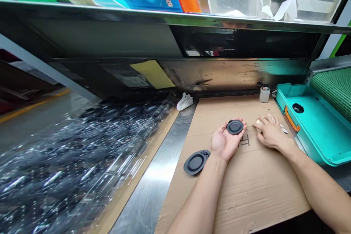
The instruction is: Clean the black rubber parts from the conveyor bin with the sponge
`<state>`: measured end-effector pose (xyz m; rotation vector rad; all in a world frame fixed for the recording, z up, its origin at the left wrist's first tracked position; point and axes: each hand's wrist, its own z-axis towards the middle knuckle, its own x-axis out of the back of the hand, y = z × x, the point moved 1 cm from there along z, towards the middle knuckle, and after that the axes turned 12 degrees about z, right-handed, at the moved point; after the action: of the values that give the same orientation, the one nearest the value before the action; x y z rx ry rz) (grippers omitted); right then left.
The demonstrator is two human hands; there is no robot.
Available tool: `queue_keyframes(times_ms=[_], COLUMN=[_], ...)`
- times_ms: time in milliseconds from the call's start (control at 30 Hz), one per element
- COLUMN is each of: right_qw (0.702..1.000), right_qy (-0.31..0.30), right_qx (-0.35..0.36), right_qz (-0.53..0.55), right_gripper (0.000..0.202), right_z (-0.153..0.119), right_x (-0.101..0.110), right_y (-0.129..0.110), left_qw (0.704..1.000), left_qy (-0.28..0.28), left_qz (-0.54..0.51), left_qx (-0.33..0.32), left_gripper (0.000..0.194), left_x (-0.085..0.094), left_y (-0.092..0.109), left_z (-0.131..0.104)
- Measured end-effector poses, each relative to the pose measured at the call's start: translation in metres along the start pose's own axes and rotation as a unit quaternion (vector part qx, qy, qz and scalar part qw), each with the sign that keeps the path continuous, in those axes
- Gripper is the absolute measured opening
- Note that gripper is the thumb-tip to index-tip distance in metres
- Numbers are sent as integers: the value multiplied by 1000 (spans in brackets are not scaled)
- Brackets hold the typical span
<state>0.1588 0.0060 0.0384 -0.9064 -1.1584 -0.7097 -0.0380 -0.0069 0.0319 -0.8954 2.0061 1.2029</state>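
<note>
My left hand [225,142], palm up, holds a dark grey round lid-like part [235,127] on its fingers; the part has a raised inner ring and a small tab at its edge. To the right, my right hand [270,131] is palm down over a crumpled white cloth [283,128], its fingers bent onto it. Much of the cloth is hidden under the hand. Beside my left forearm, similar dark grey round parts [195,162] lie overlapping on the cardboard sheet [255,182].
Clear plastic packaging with black parts [68,168] fills the left side. A turquoise tray [326,131] with a black round piece [298,108] stands right. A small white bottle [264,93] and white crumpled cloth [184,101] are at the back. A metal shelf [137,18] spans above.
</note>
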Motion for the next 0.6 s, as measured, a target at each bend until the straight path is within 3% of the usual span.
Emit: queue_keyframes(times_ms=[167, 467, 600], right_qw=[998, 998, 997], right_qy=[-64, -52, -46], right_qx=[9, 14, 62], right_qz=[0, -13, 27], right_gripper=[44, 39, 34], right_z=[-2, 0, -1], right_x=[4, 6, 9], right_y=[-2, -5, -8], left_qw=[997, 993, 993], left_qy=[25, 19, 17], left_qz=[-74, -113, -118], left_qx=[-26, -5, -4], left_gripper=[32, 47, 47], left_x=[1, -4, -5], left_y=[11, 11, 10], left_z=[1, -3, -3])
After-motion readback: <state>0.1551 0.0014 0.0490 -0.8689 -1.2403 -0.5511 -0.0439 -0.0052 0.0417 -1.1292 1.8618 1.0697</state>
